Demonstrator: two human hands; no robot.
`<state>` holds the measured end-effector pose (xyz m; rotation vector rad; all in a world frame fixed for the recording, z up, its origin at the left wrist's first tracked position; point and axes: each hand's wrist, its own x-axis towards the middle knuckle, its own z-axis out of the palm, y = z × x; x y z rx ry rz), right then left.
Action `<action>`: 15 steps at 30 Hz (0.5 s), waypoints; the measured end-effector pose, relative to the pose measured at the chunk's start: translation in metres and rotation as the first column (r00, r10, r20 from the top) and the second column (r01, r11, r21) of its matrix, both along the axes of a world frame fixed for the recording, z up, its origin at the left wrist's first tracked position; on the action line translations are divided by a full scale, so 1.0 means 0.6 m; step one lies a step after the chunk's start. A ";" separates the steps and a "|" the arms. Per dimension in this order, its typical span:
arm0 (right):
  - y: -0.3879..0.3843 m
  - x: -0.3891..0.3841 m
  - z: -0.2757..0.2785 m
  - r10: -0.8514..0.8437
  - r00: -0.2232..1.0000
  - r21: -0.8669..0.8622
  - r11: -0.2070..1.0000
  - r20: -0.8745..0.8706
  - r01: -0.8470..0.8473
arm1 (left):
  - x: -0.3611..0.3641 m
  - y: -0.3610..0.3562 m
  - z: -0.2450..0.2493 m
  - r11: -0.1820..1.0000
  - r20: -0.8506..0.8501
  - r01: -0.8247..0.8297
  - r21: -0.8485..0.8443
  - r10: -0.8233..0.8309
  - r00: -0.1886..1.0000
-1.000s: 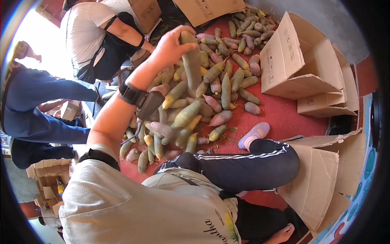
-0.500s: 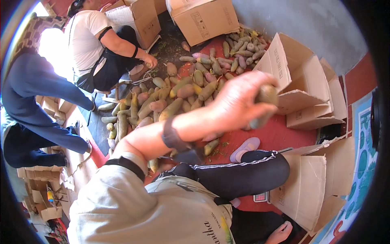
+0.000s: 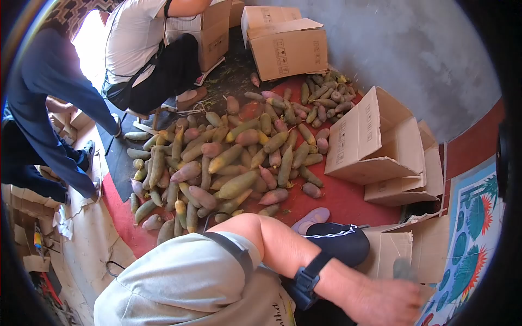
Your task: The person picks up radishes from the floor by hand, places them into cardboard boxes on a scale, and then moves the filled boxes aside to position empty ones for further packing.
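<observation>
The left hand [image 3: 387, 301], low at the right edge, is closed round a blurred, greyish vegetable [image 3: 403, 269] — held just over the flaps of an open cardboard box [image 3: 435, 244]. The person's knee [image 3: 337, 243] crowds the near side. Beyond it lies bare red mat [image 3: 348, 196] — then the pile [image 3: 228, 163] and two tipped cartons [image 3: 375, 141].

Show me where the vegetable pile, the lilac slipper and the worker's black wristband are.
vegetable pile [image 3: 236, 185], head view, on a large green one mid-pile.
lilac slipper [image 3: 310, 219], head view, on its upper.
black wristband [image 3: 308, 277], head view, on the strap across the wrist.
</observation>
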<state>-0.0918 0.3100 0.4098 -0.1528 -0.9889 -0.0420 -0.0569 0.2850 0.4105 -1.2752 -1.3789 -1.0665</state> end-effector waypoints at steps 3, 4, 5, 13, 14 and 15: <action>0.110 0.062 -0.023 0.265 0.741 -0.060 0.955 0.616 -0.292 | 0.035 0.030 -0.010 0.989 -0.036 0.123 -0.082 -0.126 0.991; 0.126 0.072 -0.031 0.284 0.688 -0.090 0.948 0.668 -0.304 | 0.043 0.042 -0.013 0.980 -0.039 0.161 -0.117 -0.166 0.985; 0.136 0.079 -0.036 0.298 0.644 -0.113 0.943 0.705 -0.313 | 0.050 0.044 -0.014 0.969 -0.040 0.196 -0.148 -0.204 0.978; 0.169 0.107 -0.060 0.329 0.506 -0.160 0.924 0.797 -0.348 | 0.070 0.061 -0.023 0.940 -0.061 0.319 -0.121 -0.328 0.943; 0.172 0.110 -0.060 0.332 0.497 -0.163 0.921 0.802 -0.353 | 0.083 0.077 -0.022 0.983 -0.097 0.163 -0.079 -0.171 0.980; 0.174 0.112 -0.063 0.333 0.488 -0.165 0.920 0.807 -0.355 | 0.089 0.091 -0.024 0.999 -0.127 0.005 -0.032 -0.009 0.992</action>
